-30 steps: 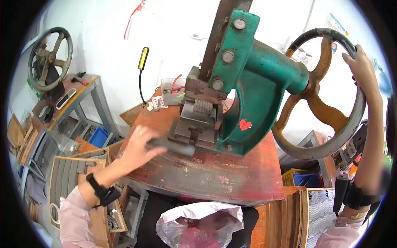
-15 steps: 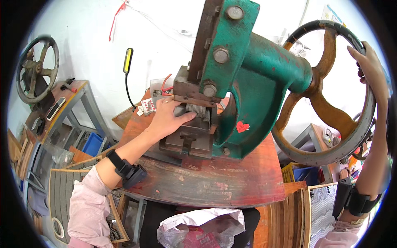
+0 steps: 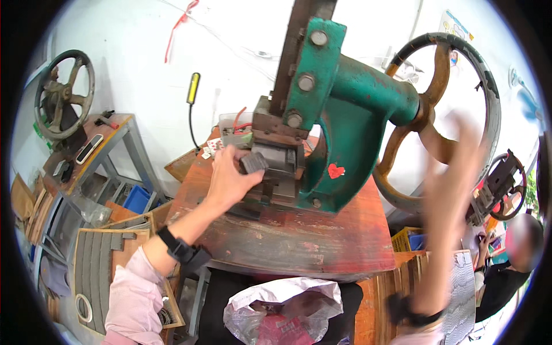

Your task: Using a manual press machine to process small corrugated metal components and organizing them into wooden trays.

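My left hand (image 3: 229, 179) grips a small dark grey block with a ridged surface (image 3: 253, 163) between thumb and fingers. It holds the block just in front and left of the steel die (image 3: 282, 158) of a green hand press (image 3: 359, 152). The press's ram (image 3: 280, 125) stands above the die. My right hand (image 3: 460, 146) is smeared by motion in front of the press's large handwheel (image 3: 491, 98), inside its right rim. Its fingers cannot be made out, nor whether it touches the wheel.
The press stands on a worn reddish wooden table (image 3: 322, 253). Trays of grey strips (image 3: 95, 276) lie at the left, more (image 3: 460, 287) at the right. A plastic bag (image 3: 316, 310) sits at my lap. Another person (image 3: 500, 287) is at the far right.
My left hand has drawn the grey block out from under the ram, toward me. My right hand has left the wheel's outer rim and moved left. The view has shifted slightly.
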`<state>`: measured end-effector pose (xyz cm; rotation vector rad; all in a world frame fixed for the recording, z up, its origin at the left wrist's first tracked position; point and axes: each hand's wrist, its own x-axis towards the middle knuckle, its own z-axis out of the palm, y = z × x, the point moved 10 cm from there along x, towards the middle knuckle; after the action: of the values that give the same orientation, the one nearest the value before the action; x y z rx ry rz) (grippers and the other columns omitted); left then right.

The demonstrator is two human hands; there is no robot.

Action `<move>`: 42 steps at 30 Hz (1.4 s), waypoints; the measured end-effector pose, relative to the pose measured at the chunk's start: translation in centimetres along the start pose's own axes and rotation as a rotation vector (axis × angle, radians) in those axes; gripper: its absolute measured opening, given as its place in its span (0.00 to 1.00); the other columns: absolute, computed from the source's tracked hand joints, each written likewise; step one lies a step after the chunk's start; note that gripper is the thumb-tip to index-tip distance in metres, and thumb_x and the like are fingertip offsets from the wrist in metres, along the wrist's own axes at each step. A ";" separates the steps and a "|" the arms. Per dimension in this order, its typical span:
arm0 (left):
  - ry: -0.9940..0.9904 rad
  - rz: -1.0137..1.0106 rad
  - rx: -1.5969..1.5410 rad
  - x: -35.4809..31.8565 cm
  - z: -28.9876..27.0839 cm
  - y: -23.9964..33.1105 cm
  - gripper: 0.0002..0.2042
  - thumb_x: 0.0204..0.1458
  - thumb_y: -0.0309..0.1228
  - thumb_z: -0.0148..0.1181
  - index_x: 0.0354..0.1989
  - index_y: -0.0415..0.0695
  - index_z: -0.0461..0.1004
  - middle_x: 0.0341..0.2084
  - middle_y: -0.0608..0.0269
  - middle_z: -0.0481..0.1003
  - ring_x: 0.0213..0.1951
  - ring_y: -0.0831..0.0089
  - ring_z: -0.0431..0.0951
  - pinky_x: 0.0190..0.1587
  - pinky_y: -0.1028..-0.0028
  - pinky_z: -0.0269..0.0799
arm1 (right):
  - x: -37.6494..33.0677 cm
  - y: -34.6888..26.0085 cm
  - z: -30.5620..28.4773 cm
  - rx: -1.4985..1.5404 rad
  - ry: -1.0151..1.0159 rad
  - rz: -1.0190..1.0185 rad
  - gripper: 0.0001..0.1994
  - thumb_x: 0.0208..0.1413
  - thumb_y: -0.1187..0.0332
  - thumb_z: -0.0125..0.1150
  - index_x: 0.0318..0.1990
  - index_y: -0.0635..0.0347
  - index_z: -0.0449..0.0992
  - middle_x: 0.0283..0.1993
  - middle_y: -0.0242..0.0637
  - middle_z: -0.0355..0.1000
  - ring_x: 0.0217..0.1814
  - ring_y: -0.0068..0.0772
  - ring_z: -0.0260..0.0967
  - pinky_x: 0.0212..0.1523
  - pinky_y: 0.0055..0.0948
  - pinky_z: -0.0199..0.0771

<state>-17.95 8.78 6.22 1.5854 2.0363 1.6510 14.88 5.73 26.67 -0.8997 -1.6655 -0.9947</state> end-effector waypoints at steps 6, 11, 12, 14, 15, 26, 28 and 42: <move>0.114 0.401 -0.041 -10.7 -4.5 6.0 0.23 0.30 0.28 0.71 0.38 0.41 0.71 0.37 0.55 0.69 0.42 0.58 0.70 0.46 0.63 0.65 | -24.1 -18.9 6.5 1.894 -0.873 1.428 0.28 0.52 0.69 0.63 0.58 0.72 0.60 0.53 0.49 0.67 0.54 0.36 0.67 0.57 0.35 0.67; 0.057 0.519 0.000 -16.6 -5.2 7.4 0.25 0.22 0.26 0.73 0.37 0.40 0.74 0.38 0.62 0.75 0.45 0.60 0.70 0.45 0.64 0.65 | -24.2 -23.8 5.2 2.148 -0.676 1.673 0.20 0.53 0.78 0.60 0.52 0.71 0.63 0.43 0.41 0.71 0.41 0.26 0.72 0.47 0.25 0.75; 0.052 0.512 0.000 -16.7 -5.2 7.5 0.25 0.22 0.26 0.73 0.37 0.40 0.74 0.38 0.62 0.75 0.45 0.60 0.70 0.46 0.64 0.65 | -24.6 -23.6 5.2 2.128 -0.674 1.704 0.19 0.53 0.77 0.61 0.52 0.72 0.64 0.43 0.41 0.72 0.41 0.25 0.72 0.46 0.25 0.74; 0.044 0.507 -0.012 -16.8 -4.9 7.8 0.25 0.22 0.26 0.73 0.37 0.40 0.74 0.39 0.63 0.75 0.44 0.60 0.71 0.46 0.64 0.65 | -24.9 -22.8 5.4 2.097 -0.663 1.736 0.19 0.54 0.76 0.61 0.52 0.73 0.65 0.43 0.41 0.72 0.41 0.25 0.72 0.45 0.24 0.74; 0.029 0.541 0.005 -16.9 -4.4 8.3 0.26 0.24 0.26 0.74 0.37 0.40 0.72 0.39 0.62 0.75 0.44 0.59 0.71 0.46 0.64 0.66 | -25.3 -21.6 5.9 2.024 -0.595 1.785 0.19 0.54 0.74 0.61 0.51 0.73 0.66 0.42 0.40 0.72 0.40 0.24 0.71 0.44 0.23 0.74; -0.180 0.157 -0.067 -12.8 2.8 0.6 0.21 0.29 0.31 0.69 0.34 0.40 0.69 0.31 0.51 0.71 0.40 0.52 0.71 0.43 0.60 0.68 | -29.5 -13.4 8.1 1.351 -0.470 1.438 0.18 0.57 0.71 0.57 0.53 0.67 0.65 0.44 0.38 0.69 0.42 0.26 0.68 0.44 0.28 0.72; -0.286 0.028 -0.049 -11.8 3.7 -1.2 0.22 0.29 0.31 0.67 0.35 0.38 0.67 0.32 0.48 0.71 0.41 0.48 0.70 0.43 0.56 0.67 | -27.4 -13.1 4.7 1.221 -0.421 1.211 0.14 0.58 0.73 0.55 0.50 0.68 0.66 0.45 0.39 0.68 0.43 0.30 0.68 0.47 0.29 0.72; -0.436 0.548 0.092 -14.8 4.3 -0.2 0.17 0.48 0.28 0.54 0.47 0.50 0.77 0.43 0.51 0.69 0.47 0.55 0.63 0.49 0.62 0.61 | -34.9 -44.6 -0.1 1.616 -0.801 -0.296 0.12 0.48 0.69 0.62 0.38 0.68 0.73 0.36 0.48 0.73 0.37 0.48 0.74 0.36 0.35 0.75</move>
<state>-8.62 0.93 -3.19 2.4348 1.5612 1.1720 -15.76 -15.82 -15.72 0.1554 -2.4799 0.7991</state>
